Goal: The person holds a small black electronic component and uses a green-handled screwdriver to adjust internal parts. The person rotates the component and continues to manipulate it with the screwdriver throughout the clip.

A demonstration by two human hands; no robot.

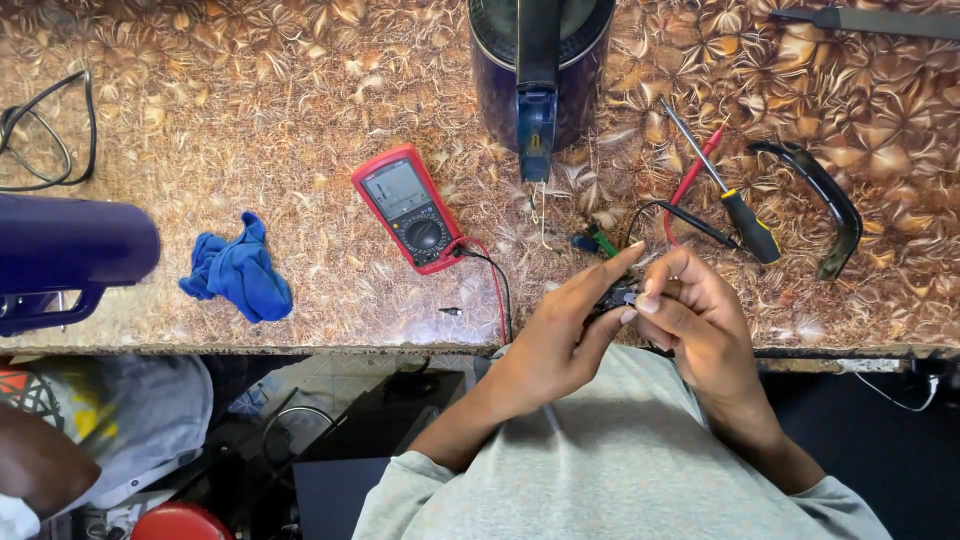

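Observation:
My left hand (pixel 563 330) and my right hand (pixel 695 310) meet over the table's near edge, both pinching one small dark part (pixel 620 296) between their fingertips. What the part is I cannot tell, as the fingers cover most of it. A red multimeter (pixel 410 208) lies to the left, its black lead (pixel 497 280) and a red lead (pixel 690 180) trailing toward my hands. A dark blue electric kettle (pixel 540 70) stands behind, handle toward me. A screwdriver with a black and yellow handle (pixel 730 200) lies just past my right hand.
A crumpled blue cloth (pixel 240 272) lies at the left. A second dark blue kettle (pixel 70 250) lies on its side at the far left. A curved black piece (pixel 830 205) rests at the right. A black cable (pixel 50 130) loops at the back left. A tiny screw (pixel 450 311) sits near the edge.

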